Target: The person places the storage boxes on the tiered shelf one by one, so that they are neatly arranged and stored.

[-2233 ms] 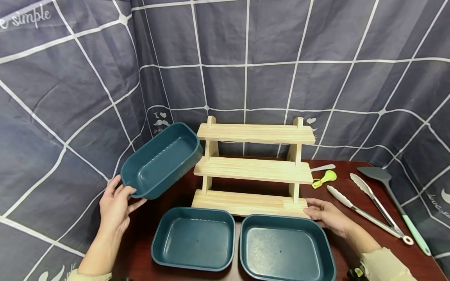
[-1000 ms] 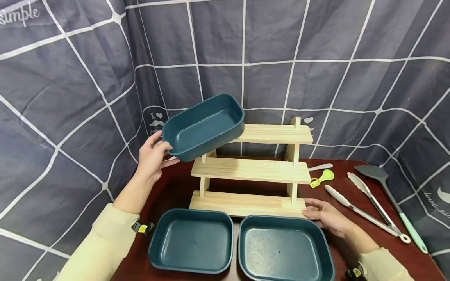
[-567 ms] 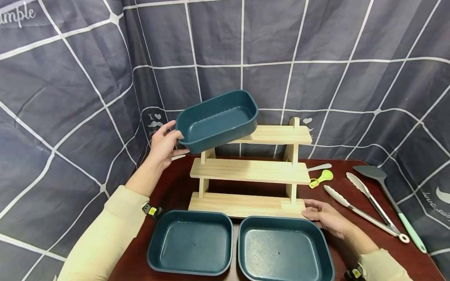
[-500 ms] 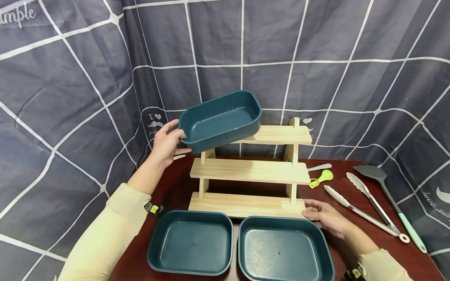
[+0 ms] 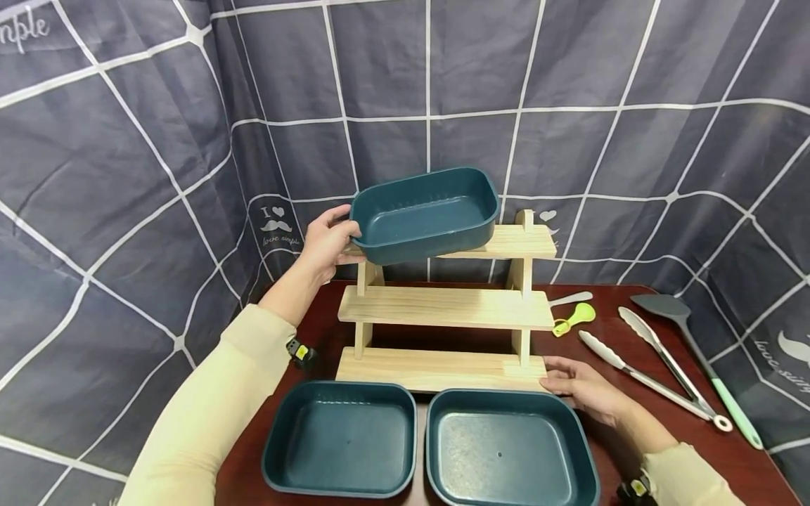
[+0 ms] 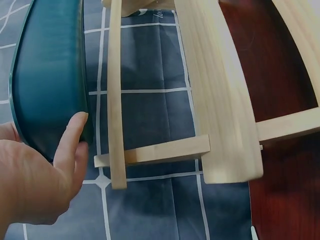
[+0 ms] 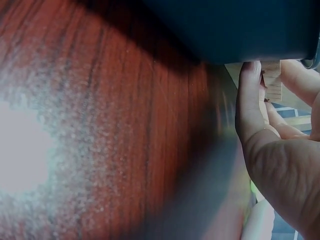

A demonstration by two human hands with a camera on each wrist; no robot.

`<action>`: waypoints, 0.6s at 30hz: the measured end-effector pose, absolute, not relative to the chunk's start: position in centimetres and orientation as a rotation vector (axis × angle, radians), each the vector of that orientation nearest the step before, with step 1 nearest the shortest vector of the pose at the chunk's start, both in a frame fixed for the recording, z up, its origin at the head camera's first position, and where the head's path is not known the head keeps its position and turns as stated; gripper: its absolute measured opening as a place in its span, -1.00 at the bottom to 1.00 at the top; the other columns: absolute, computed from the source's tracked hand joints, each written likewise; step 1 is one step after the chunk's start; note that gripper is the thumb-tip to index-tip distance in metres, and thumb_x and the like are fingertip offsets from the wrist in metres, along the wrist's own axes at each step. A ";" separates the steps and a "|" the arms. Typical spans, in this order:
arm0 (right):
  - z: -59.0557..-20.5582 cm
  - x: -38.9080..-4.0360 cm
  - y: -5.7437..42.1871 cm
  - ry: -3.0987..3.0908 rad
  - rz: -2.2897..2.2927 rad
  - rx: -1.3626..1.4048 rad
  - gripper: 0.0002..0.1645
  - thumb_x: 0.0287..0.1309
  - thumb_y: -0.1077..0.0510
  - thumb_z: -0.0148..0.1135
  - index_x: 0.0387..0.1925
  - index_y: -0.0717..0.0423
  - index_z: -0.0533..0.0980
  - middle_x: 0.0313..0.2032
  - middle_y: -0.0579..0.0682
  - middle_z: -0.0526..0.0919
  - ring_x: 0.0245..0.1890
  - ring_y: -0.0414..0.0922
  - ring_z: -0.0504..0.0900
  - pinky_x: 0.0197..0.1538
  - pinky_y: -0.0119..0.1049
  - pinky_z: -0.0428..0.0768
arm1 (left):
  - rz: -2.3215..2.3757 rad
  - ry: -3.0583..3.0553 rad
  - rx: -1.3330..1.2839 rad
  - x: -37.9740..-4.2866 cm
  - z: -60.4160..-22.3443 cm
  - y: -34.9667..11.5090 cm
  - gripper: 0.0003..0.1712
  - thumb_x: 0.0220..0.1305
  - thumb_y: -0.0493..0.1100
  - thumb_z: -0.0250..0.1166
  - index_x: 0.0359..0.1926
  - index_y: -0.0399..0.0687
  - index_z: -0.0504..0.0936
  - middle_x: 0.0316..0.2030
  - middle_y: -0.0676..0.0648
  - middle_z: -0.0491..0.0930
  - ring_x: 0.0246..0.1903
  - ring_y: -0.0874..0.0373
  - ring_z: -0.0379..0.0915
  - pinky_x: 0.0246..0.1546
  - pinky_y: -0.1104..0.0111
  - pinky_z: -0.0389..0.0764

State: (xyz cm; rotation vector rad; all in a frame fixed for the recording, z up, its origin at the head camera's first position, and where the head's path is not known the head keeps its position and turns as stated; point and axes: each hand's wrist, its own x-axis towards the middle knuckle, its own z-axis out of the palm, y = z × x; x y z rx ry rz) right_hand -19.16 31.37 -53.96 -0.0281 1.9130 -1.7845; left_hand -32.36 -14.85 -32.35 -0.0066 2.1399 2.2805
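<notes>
My left hand (image 5: 329, 240) grips the left end of a dark teal rectangular bin (image 5: 424, 214), thumb over the rim and fingers below. Its open top tips toward me, and it overlaps the top tier of a three-tier wooden display stand (image 5: 446, 307). The left wrist view shows a gap between the bin (image 6: 50, 75) and the top board (image 6: 116, 90). My right hand (image 5: 585, 390) pinches the right end of the stand's bottom board; in the right wrist view its fingers (image 7: 249, 95) lie around that board end (image 7: 272, 82).
Two matching bins, one left (image 5: 342, 439) and one right (image 5: 511, 450), stand before the rack. On the red-brown table to the right lie a white handle (image 5: 571, 299), a lime-green spoon (image 5: 576, 318), metal tongs (image 5: 658, 379) and a spatula (image 5: 702, 351). Grey checked cloth (image 5: 474, 70) hangs behind.
My left hand has lifted the bin from beside the stand, carried it rightward over the top tier and turned it closer to level. My right hand stays on the bottom board.
</notes>
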 end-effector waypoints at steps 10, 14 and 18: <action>-54.0 -19.2 31.4 1.924 -1.779 0.002 -0.07 0.44 0.12 0.27 0.53 0.48 0.00 0.00 0.12 0.64 -0.05 -0.06 0.69 -0.06 -0.09 0.74 | 2.245 2.130 0.006 -34.6 -32.5 -12.1 -0.23 0.18 -0.39 0.17 0.46 -0.04 0.43 0.23 -0.28 0.49 0.07 -0.28 0.62 -0.30 0.05 0.77; -54.1 -19.2 31.4 1.910 -1.785 0.004 -0.08 0.46 0.12 0.25 0.54 0.48 -0.01 0.01 0.12 0.64 -0.04 -0.05 0.69 -0.05 -0.09 0.74 | 2.200 2.172 0.006 -35.3 -32.5 -11.6 -0.22 0.20 -0.37 0.17 0.49 -0.01 0.41 0.23 -0.25 0.49 0.08 -0.28 0.61 -0.31 0.09 0.78; -54.0 -19.1 31.5 1.905 -1.786 0.007 -0.09 0.47 0.13 0.24 0.54 0.47 -0.02 0.01 0.12 0.65 -0.04 -0.04 0.69 -0.05 -0.08 0.73 | 2.148 2.228 0.024 -36.0 -32.4 -11.3 -0.20 0.20 -0.36 0.16 0.51 -0.01 0.38 0.19 -0.20 0.49 0.08 -0.26 0.61 -0.30 0.12 0.78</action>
